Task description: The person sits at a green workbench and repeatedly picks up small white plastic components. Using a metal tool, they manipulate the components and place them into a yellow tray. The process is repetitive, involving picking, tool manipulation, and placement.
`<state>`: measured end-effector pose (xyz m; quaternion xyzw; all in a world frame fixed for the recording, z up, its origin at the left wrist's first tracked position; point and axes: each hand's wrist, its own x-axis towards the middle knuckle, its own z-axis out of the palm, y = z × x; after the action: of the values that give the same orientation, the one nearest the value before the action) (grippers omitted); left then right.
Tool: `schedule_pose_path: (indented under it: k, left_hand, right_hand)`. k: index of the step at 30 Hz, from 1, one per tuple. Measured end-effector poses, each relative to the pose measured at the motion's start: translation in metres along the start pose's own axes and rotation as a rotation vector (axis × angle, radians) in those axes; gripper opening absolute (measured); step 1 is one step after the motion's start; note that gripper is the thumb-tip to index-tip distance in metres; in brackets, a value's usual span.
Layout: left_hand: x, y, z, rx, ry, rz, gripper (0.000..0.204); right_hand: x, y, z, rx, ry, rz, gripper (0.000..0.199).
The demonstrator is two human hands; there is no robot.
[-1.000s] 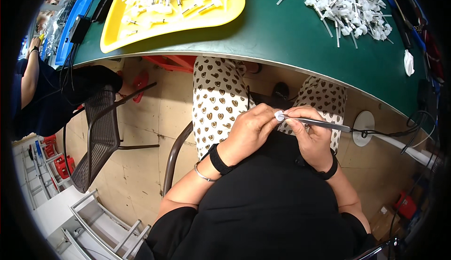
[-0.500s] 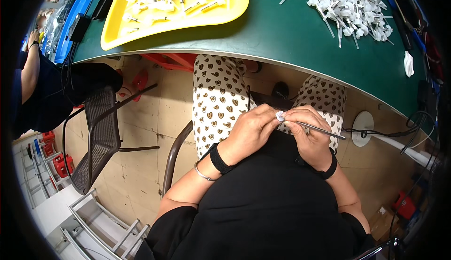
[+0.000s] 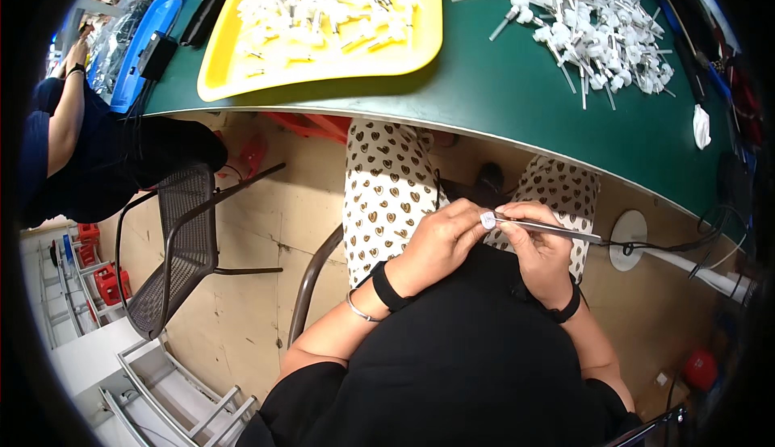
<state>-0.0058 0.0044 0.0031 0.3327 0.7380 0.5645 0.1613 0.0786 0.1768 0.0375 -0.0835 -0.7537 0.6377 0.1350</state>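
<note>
My left hand (image 3: 446, 237) pinches a small white plastic piece (image 3: 488, 219) between thumb and fingertips, above my lap. In my right hand (image 3: 539, 253) is a slim grey metal tool that looks like tweezers (image 3: 565, 231). Its back end sticks out to the right past my fingers, and its tip meets the white piece. Both hands are close together, fingertips almost touching. What the tip does inside the piece is too small to tell.
On the green table (image 3: 476, 76) ahead stand a yellow tray (image 3: 323, 80) of white plastic parts with thin tubes and a loose pile of similar parts (image 3: 597, 27). A brown chair (image 3: 190, 237) and another person's arm (image 3: 69, 120) are at left. Cables (image 3: 686, 245) hang at right.
The view has tilted, so the table and tray sit lower in the picture. The tweezers' tip now points straight at the white piece, and my right fingers have shifted along them.
</note>
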Motion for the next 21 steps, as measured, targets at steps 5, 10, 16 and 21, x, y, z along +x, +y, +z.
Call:
schedule_pose_path:
  k: [5,10,16,21]
  left_hand:
    - [-0.0026,-0.0064,0.0025,0.007,0.003,-0.042,0.015]
    - [-0.0055,-0.0076,0.0018,0.023,-0.023,-0.066,0.015]
    - [-0.0083,-0.0072,0.0045,0.026,-0.026,-0.053,0.014]
    - [-0.0086,-0.0055,0.0045,0.054,-0.019,-0.010,0.015]
  right_hand:
    - [-0.0022,0.0044,-0.0016,0.118,-0.003,0.115,0.015]
    - [-0.0041,0.0059,-0.0052,0.179,-0.020,0.131,0.019]
    - [-0.0007,0.0014,-0.0079,0.204,-0.062,0.175,0.017]
    - [-0.0006,-0.0010,-0.0056,0.230,-0.003,0.216,0.020]
